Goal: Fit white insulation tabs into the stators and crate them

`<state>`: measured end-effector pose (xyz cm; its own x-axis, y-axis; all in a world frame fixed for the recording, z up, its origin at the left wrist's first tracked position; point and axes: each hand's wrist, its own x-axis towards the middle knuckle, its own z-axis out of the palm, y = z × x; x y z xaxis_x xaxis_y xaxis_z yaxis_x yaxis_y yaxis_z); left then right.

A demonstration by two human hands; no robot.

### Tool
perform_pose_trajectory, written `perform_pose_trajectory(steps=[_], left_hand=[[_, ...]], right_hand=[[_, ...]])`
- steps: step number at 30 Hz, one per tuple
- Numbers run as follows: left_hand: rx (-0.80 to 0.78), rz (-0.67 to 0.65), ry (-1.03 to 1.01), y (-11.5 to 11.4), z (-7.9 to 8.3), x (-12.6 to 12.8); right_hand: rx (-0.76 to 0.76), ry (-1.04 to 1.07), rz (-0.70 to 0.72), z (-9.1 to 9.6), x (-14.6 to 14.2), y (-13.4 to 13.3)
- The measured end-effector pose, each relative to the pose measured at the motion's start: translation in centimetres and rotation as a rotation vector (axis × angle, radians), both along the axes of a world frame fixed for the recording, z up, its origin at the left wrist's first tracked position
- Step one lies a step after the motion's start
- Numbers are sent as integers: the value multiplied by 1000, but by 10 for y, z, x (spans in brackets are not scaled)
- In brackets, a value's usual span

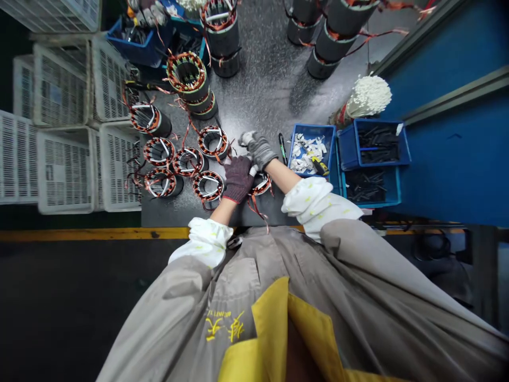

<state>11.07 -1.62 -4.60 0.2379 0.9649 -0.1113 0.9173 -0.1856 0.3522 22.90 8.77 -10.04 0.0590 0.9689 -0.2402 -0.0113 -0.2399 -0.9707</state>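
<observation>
Copper-wound stator [261,185] lies on the grey bench [266,90] directly beneath both hands. Purple-gloved left hand [238,179] appears closed on a small white sleeve [253,170] at the stator's rim; grey-gloved right hand [257,149] rests just beside it, its grip impossible to determine from this view.

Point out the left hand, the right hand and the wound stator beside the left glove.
Left hand [238,179]: head view, on the back of the maroon glove.
Right hand [258,149]: head view, on the back of the grey glove.
Wound stator [198,187]: head view, on the copper-wound rim.
</observation>
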Motion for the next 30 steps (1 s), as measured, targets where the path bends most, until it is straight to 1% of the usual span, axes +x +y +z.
perform_pose_trajectory(steps=[2, 3, 5, 7, 9, 11, 12, 14, 16, 17, 19, 21, 23, 24, 25, 27, 29, 30], left_hand=[[88, -2, -21, -22, 14, 5], [87, -20, -14, -33, 20, 8], [-25, -87, 63, -50, 29, 12], [-168, -182, 168, -53, 35, 13], [-230, -273, 225, -42, 42, 9], [-244, -331, 209, -18, 50, 2], [-260, -335, 184, -3, 55, -1], [-314, -299, 121, 31, 63, -4], [-351, -256, 85, 63, 64, -1], [-345, -246, 93, 77, 61, 3], [-289, -245, 143, 100, 49, 12], [-232, -247, 210, 115, 32, 20], [-225, -229, 266, 122, 17, 21], [-233, -213, 285, 121, 12, 19], [-234, -196, 296, 118, 9, 15], [-187, -186, 288, 104, 9, 5], [-145, -213, 242, 81, 14, -4], [-157, -236, 214, 67, 17, -6]], right_hand=[[-41, 120, -214, -3, 23, -3], [-66, 160, -319, -5, 39, -6], [-114, 202, -482, -10, 69, -17], [-132, 210, -552, -16, 93, -34], [-121, 164, -559, -20, 106, -57], [-85, 28, -491, -20, 111, -83], [-61, -59, -445, -19, 112, -96], [-1, -243, -332, -14, 108, -122], [52, -371, -216, -7, 99, -142], [67, -403, -173, -4, 91, -150], [94, -451, -55, 1, 73, -161], [121, -561, 151, 5, 56, -167], [140, -720, 400, 6, 44, -168], [147, -784, 490, 5, 41, -167], [156, -824, 543, 5, 41, -165], [174, -864, 583, 2, 45, -157], [191, -880, 603, 1, 56, -146], [198, -880, 623, 1, 62, -140]])
